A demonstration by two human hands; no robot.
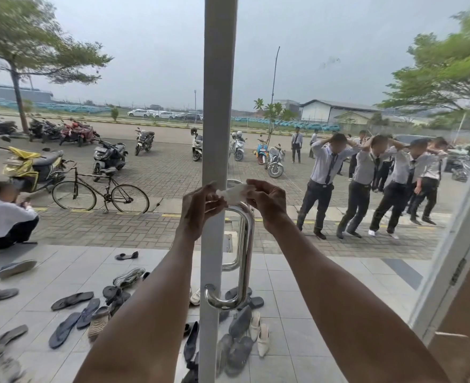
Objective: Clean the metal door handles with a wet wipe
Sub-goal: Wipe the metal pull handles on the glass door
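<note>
While wipe (232, 193) hangs stretched between both hands, no stroke on metal evident. Left hand (198, 205) pinches wipe's left end; right hand (267, 203) pinches right end. Wipe sits just above top bend of handle (245, 252); contact cannot be told. Handle upright on door frame (217, 106), shiny, no wet streaks discernible. Judgement: wiping at very start; bar, both bends and outer handle (235, 261) behind glass left to do.

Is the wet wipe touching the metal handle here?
Cannot tell. In the head view the wet wipe, pinched by left hand and right hand, overlaps the top bend of the metal handle; neither gap nor contact shows.
</note>
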